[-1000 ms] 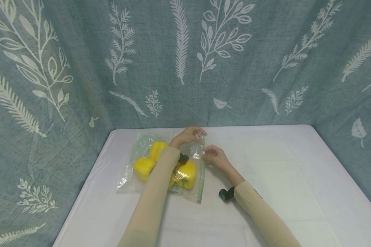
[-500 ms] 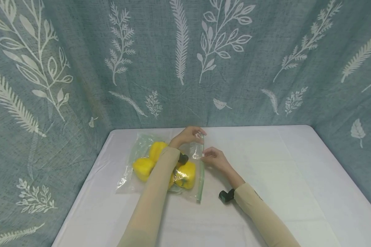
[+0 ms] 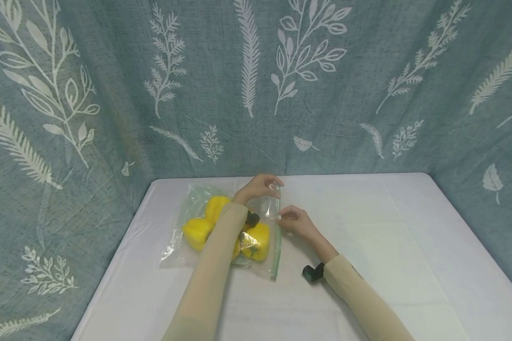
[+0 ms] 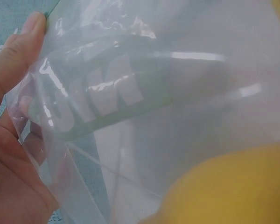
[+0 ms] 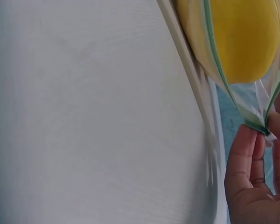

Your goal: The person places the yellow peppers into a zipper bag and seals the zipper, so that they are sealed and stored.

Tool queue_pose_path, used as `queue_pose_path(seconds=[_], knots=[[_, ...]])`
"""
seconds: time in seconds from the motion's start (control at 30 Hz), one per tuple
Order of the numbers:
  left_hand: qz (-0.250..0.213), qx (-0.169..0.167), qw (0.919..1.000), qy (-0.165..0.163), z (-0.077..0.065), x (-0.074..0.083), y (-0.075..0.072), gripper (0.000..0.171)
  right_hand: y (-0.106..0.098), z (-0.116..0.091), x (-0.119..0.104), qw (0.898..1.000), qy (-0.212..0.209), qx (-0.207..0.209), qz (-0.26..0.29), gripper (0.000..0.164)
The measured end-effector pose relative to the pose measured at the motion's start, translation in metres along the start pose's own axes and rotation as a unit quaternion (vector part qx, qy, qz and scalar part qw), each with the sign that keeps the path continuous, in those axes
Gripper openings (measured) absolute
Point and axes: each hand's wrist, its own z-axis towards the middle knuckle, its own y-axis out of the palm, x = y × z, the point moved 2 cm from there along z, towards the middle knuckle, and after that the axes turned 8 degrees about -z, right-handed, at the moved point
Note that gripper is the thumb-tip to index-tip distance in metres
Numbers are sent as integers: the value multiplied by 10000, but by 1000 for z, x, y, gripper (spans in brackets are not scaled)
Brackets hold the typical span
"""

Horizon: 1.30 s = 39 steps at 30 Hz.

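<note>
A clear zip bag (image 3: pixel 175 248) lies on the table with several yellow bell peppers (image 3: pixel 256 241) inside. Its green zip edge (image 3: pixel 276 263) faces right. My left hand (image 3: pixel 258 187) holds the far end of that edge, thumb and fingers around the plastic; in the left wrist view the film lies across the fingers (image 4: pixel 30 37). Just nearer along the edge, my right hand (image 3: pixel 298 222) pinches the zip between thumb and fingertips. The right wrist view has the zip strips (image 5: pixel 214 51) spread in a V from the pinch, a yellow pepper (image 5: pixel 245 42) visible between them.
A white cloth (image 3: pixel 367 246) covers the table. Blue-green curtains (image 3: pixel 222 85) with a leaf pattern hang behind it and at both sides. Black wrist cameras (image 3: pixel 313 273) are worn at both sleeves, and my left forearm (image 3: pixel 215 270) crosses over the bag.
My right hand has slid a little toward me along the zip edge, still pinching. The left hand and the bag have hardly moved.
</note>
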Motion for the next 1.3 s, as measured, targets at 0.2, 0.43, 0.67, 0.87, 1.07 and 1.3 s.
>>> queue_pose_path(seconds=[0.2,0.43,0.67,0.87,1.07,1.3], knots=[[-26,13,10000,9,0,0,0,34,2,-2,2,9999,-84,-92,-50,30],[28,42,10000,43,-3,3,1,34,1,-8,-3,9996,-30,-298,-7,29],[88,32,9999,101,-3,2,0,35,-3,-23,-23,9983,-149,-549,124,31],[33,52,9999,142,-3,1,-1,34,0,-18,-8,9984,-148,-537,-20,33],[-24,103,9998,163,-3,0,-1,34,3,-16,0,9983,-129,-478,-302,35],[4,124,9998,169,-4,1,-2,34,3,-19,0,9978,-65,-479,-457,34]])
